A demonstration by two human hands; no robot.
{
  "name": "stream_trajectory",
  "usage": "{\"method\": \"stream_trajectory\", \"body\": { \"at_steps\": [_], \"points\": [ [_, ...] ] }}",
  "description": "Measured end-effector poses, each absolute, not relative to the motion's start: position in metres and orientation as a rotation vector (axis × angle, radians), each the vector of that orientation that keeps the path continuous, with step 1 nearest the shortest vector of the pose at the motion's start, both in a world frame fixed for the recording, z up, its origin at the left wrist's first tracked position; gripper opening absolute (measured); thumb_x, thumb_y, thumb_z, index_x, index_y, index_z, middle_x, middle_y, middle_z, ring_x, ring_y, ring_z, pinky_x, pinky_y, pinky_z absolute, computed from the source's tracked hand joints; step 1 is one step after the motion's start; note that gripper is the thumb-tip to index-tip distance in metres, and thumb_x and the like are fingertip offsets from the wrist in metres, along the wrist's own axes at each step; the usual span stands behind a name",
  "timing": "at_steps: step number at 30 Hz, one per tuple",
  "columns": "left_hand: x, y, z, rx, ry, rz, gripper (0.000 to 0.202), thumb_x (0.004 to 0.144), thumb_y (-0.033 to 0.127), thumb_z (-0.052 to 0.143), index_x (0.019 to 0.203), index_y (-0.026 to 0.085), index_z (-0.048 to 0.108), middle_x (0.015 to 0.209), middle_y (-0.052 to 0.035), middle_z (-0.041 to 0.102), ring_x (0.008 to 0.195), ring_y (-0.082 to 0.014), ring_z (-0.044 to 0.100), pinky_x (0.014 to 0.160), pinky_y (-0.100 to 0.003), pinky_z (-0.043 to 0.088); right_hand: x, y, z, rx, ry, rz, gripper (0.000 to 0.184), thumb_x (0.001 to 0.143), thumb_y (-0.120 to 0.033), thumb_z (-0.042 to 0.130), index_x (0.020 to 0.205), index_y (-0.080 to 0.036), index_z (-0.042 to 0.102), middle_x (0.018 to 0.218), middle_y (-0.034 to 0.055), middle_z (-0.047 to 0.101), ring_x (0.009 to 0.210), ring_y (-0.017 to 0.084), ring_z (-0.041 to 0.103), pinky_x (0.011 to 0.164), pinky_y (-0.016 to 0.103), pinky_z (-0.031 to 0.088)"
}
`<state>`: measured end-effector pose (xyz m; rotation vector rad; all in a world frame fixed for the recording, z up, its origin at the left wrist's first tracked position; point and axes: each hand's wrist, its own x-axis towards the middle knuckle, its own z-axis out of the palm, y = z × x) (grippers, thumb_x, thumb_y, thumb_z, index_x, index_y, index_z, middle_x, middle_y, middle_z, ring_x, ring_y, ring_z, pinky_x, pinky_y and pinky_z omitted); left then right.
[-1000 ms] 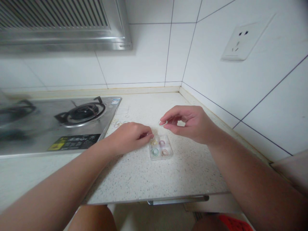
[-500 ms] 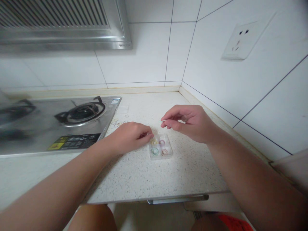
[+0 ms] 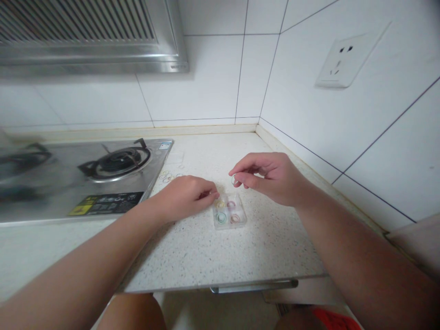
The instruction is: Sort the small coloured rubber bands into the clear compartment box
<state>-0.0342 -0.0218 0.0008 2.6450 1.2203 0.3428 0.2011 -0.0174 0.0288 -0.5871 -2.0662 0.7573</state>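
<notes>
A small clear box (image 3: 229,225) with compartments stands on the counter, holding thin yellow, pink, green and reddish-brown rings. The fingers of my left hand (image 3: 190,195) are closed at its far left corner and appear to grip the edge. Above and just behind the box, my right hand (image 3: 270,176) pinches a thin pale green ring (image 3: 233,179) between thumb and forefinger. Several loose rings (image 3: 167,177) lie on the counter beyond my left wrist, partly hidden by it.
A flat clear lid-like piece (image 3: 174,157) lies near the gas stove (image 3: 120,160) on the left. The speckled counter (image 3: 206,261) ends in front above a drawer handle (image 3: 254,288). A range hood (image 3: 165,59) hangs at upper left, and a wall socket (image 3: 338,62) sits at right.
The ring in my right fingers has turned from edge-on so its round outline shows, hanging slightly lower. My left hand stays at the box.
</notes>
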Motion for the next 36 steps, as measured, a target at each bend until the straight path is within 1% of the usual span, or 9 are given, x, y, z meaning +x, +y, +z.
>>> {"method": "stream_trajectory", "body": {
  "at_steps": [10,25,31,36],
  "points": [
    [-0.0354,-0.0215,0.0002,2.671,1.227,0.337,0.032,0.097,0.036,0.047,0.077,0.018,0.065,0.065,0.0004,0.060,0.057,-0.0111,0.050,0.056,-0.025,0.030,0.2012,-0.0178,0.0298,-0.604,-2.083,0.745,0.011,0.090,-0.023,0.065,0.090,-0.015,0.073,0.075,0.0013,0.072,0.067,0.010,0.065,0.058,0.021,0.051],
    [-0.0343,-0.0226,0.0022,2.670,1.236,0.323,0.032,0.097,0.035,0.047,0.079,0.019,0.068,0.066,0.0000,0.062,0.057,-0.0114,0.050,0.056,-0.025,0.030,0.2007,-0.0183,0.0304,-0.620,-2.077,0.782,0.015,0.094,-0.024,0.061,0.091,-0.015,0.073,0.074,0.0001,0.071,0.064,0.009,0.062,0.058,0.022,0.048],
    [-0.0347,-0.0215,0.0025,2.661,1.249,0.325,0.031,0.097,0.035,0.048,0.079,0.019,0.068,0.065,-0.0001,0.061,0.057,-0.0117,0.049,0.056,-0.025,0.030,0.2014,-0.0174,0.0309,-0.631,-2.102,0.648,0.015,0.093,-0.026,0.063,0.091,-0.015,0.073,0.081,0.0022,0.070,0.071,0.011,0.060,0.061,0.025,0.044],
    [-0.0353,-0.0212,0.0038,2.629,1.283,0.361,0.031,0.097,0.035,0.048,0.079,0.019,0.069,0.066,-0.0009,0.062,0.059,-0.0125,0.051,0.058,-0.025,0.032,0.2014,-0.0162,0.0311,-0.652,-2.129,0.666,0.016,0.092,-0.027,0.063,0.094,-0.016,0.074,0.084,0.0031,0.070,0.072,0.012,0.058,0.061,0.025,0.043]
  ]
}}
